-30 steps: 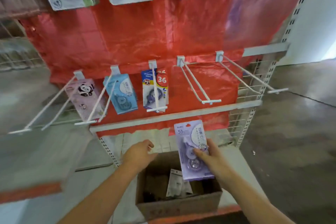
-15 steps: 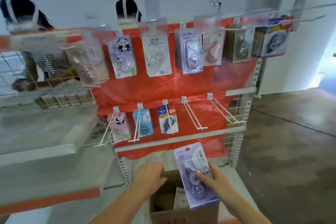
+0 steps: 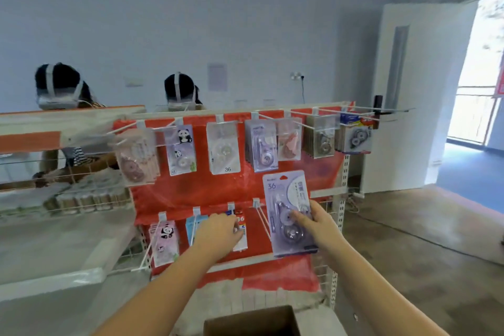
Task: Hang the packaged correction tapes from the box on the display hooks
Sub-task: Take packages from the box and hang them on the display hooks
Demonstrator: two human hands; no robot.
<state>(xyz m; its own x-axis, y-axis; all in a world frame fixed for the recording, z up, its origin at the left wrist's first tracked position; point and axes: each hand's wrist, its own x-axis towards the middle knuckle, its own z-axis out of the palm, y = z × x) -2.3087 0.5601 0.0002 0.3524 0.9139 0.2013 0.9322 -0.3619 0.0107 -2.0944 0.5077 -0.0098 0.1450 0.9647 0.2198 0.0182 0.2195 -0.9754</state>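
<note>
My right hand (image 3: pixel 319 224) grips a purple packaged correction tape (image 3: pixel 287 210) marked 36 by its lower right side and holds it upright in front of the red display rack (image 3: pixel 218 191). The pack covers part of an empty white double hook (image 3: pixel 260 214) in the lower row. My left hand (image 3: pixel 218 233) hovers with loosely curled fingers in front of a red-and-blue pack (image 3: pixel 241 222) on a lower hook and holds nothing. The cardboard box (image 3: pixel 251 320) sits at the bottom edge, its inside hidden. Several packs hang in the upper row (image 3: pixel 225 150).
Two people wearing headsets (image 3: pixel 180 90) stand behind the rack. A white shelf (image 3: pixel 54 248) and a wire basket (image 3: pixel 68 199) extend to the left. A panda pack (image 3: pixel 165 240) hangs lower left. Bare concrete floor (image 3: pixel 422 240) and an open white door (image 3: pixel 403 90) lie to the right.
The view has tilted up from the box to the whole rack. My right hand has lifted the purple pack to hook height; my left hand rose from the box rim to the lower hooks.
</note>
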